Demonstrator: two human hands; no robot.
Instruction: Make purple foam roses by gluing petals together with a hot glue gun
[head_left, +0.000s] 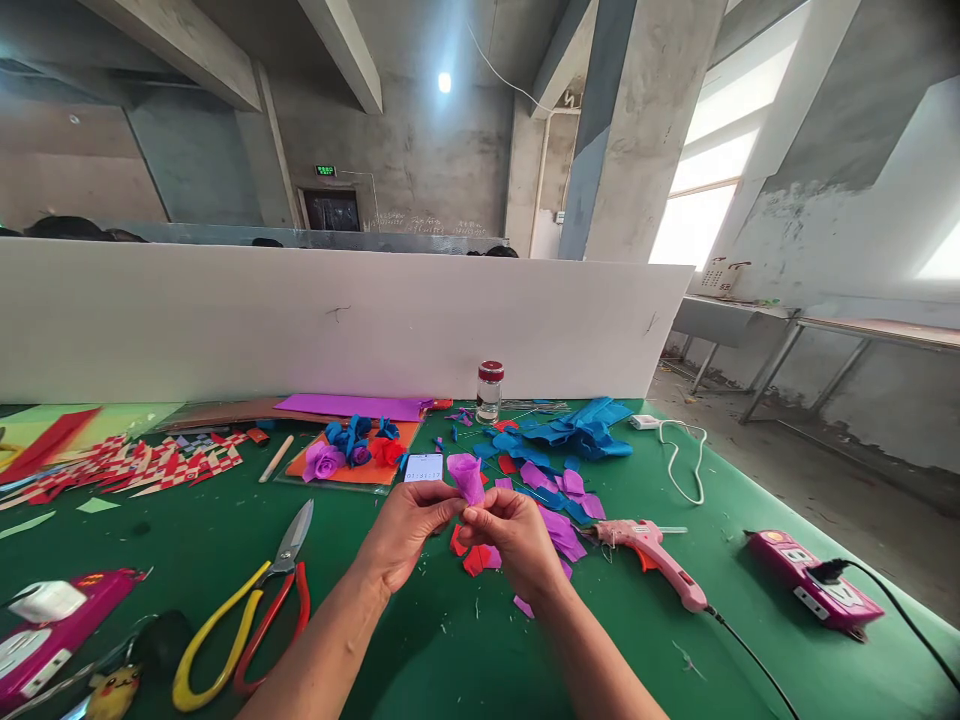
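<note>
Both my hands meet over the green table (420,660), pinching one purple paper flower (467,476) that stands up between the fingertips. My left hand (409,528) grips its left side with fingers closed. My right hand (512,535) pinches its base from the right. Under the hands lie red paper scraps (469,555) and purple petal pieces (562,520). A pink hot glue gun (656,555) lies just right of my right hand, its cord trailing off.
Yellow-handled scissors (225,620) lie at the left front. Finished paper roses (352,450) sit on an orange sheet, near a small glass jar (489,392). Blue paper scraps (577,432), a pink power strip (814,592) and a white partition (300,320) bound the area.
</note>
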